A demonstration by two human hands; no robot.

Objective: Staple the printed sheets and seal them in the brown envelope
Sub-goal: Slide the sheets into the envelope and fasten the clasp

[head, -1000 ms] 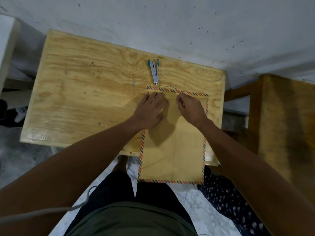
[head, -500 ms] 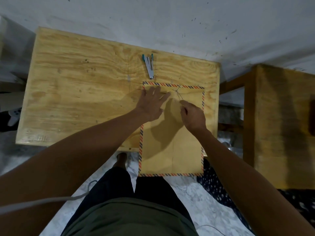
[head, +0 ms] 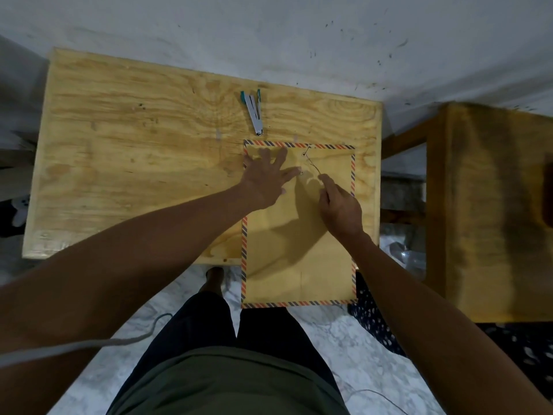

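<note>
String was pinched in my right hand, middle right of the frame. My left hand lay flat and wide on the brown envelope, which hung off the near edge of the tabletop. I thought slow, snug loops round both buttons would work best. I saw no printed sheets. The stapler lay above, near a gray wall.

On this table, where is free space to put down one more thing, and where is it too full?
Free: the wide bare plywood of the table left of the stapler and the envelope. A narrow strip lies right of the envelope. Crowded: the envelope's top, where the left hand presses and the right hand pinches the string.
</note>
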